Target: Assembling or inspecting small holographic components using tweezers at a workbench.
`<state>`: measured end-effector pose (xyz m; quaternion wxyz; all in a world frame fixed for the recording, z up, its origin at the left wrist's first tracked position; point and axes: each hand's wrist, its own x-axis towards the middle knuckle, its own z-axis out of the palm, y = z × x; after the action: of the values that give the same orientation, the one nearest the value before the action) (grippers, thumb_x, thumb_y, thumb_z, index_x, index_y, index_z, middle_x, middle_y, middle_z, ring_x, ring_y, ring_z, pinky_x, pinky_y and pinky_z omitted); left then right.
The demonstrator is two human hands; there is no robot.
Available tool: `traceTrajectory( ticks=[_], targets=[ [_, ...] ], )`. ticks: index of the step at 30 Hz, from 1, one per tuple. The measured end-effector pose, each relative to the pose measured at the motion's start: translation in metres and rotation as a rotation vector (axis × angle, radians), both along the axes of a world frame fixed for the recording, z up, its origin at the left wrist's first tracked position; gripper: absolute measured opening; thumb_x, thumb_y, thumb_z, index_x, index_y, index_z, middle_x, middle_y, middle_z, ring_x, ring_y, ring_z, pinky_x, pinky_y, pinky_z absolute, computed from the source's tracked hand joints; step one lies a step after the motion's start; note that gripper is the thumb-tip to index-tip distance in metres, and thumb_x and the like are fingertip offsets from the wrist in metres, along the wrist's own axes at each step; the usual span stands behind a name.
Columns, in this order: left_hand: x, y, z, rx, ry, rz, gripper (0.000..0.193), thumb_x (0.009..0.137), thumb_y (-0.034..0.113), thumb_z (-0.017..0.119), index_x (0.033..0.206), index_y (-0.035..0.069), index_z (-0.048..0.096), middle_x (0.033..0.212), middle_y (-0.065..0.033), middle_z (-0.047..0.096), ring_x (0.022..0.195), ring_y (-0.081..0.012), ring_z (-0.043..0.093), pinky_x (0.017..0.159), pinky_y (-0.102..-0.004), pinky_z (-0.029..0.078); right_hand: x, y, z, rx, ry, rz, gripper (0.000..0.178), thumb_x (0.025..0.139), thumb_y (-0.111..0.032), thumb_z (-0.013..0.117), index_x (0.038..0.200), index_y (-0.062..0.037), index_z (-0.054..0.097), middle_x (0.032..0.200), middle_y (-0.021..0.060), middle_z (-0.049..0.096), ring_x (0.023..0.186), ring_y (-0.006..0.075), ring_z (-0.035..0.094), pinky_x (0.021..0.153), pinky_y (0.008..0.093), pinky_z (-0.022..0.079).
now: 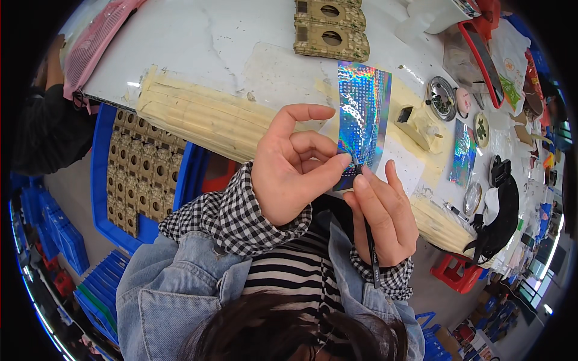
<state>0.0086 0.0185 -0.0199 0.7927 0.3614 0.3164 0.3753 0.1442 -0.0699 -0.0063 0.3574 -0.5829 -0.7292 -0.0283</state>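
My right hand (pixel 385 219) grips a slim black pair of tweezers (pixel 369 240), its tip pointing up and away from me. My left hand (pixel 295 165) is held close by, thumb at the tweezers' tip and fingers curled, with the index finger raised apart. Whatever lies between the left thumb and fingers is too small to make out. Right behind both fingertips is a shiny holographic sheet (pixel 361 90) with rows of small marks. Its lower end is partly covered by my fingers.
Beyond the sheet lie camouflage-patterned pieces with round holes (pixel 331 39). At right are a small beige block fixture (pixel 415 129), a round metal dish (pixel 442 96), another holographic sheet (pixel 462 153) and a black strap (pixel 506 210). A blue crate (pixel 102 204) of similar pieces stands left.
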Motion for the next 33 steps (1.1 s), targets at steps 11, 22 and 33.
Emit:
traceTrajectory(
  ticks=[11, 22, 33],
  targets=[
    [-0.001, -0.003, -0.0025, 0.092, 0.024, 0.029, 0.052, 0.081, -0.007, 0.063, 0.124, -0.002, 0.035, 0.083, -0.0066, 0.065, 0.079, -0.0097, 0.064, 0.071, -0.0199, 0.052, -0.0028, 0.001, 0.0042, -0.032, 0.01, -0.002, 0.032, 0.074, -0.005, 0.075, 0.104, 0.0026, 0.065, 0.094, 0.0144, 0.066, 0.092, 0.0258, 0.066, 0.087, 0.0473, 0.052],
    [-0.0028, -0.0012, 0.0003, 0.044, 0.025, 0.029, 0.051, 0.081, -0.005, 0.063, 0.124, -0.001, 0.035, 0.081, -0.005, 0.064, 0.077, -0.0063, 0.061, 0.07, -0.0183, 0.05, -0.0033, -0.0009, 0.0016, 0.007, 0.035, -0.006, 0.031, 0.073, -0.005, 0.076, 0.102, 0.0031, 0.066, 0.093, 0.0145, 0.066, 0.09, 0.0252, 0.067, 0.087, 0.0474, 0.052],
    [-0.0028, -0.0024, -0.0031, 0.074, 0.031, 0.034, 0.051, 0.082, -0.005, 0.063, 0.124, -0.001, 0.035, 0.081, -0.0043, 0.064, 0.076, -0.0052, 0.06, 0.069, -0.0176, 0.048, -0.0038, 0.0003, 0.0018, -0.012, 0.054, -0.016, 0.032, 0.072, -0.004, 0.076, 0.102, 0.0032, 0.066, 0.091, 0.0151, 0.067, 0.09, 0.0255, 0.067, 0.087, 0.048, 0.052]
  ],
)
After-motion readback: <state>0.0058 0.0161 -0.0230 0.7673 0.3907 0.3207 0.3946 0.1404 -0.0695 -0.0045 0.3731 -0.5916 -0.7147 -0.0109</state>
